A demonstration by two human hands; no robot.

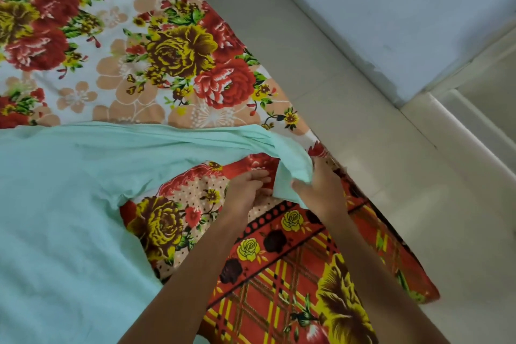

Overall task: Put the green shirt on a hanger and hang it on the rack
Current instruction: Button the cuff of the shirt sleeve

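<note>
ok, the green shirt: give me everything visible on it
The green shirt is a pale mint, plain, soft-looking fabric with no print visible. It lies spread flat on the floral bedsheet, filling the lower left of the view, with one sleeve stretched out to the right toward the bed edge. The right hand grips the sleeve end, bunching and lifting the cuff, while the left hand sits beside the cuff, fingers at its edge. Collar and buttons are not visible. No hanger is in view.
</note>
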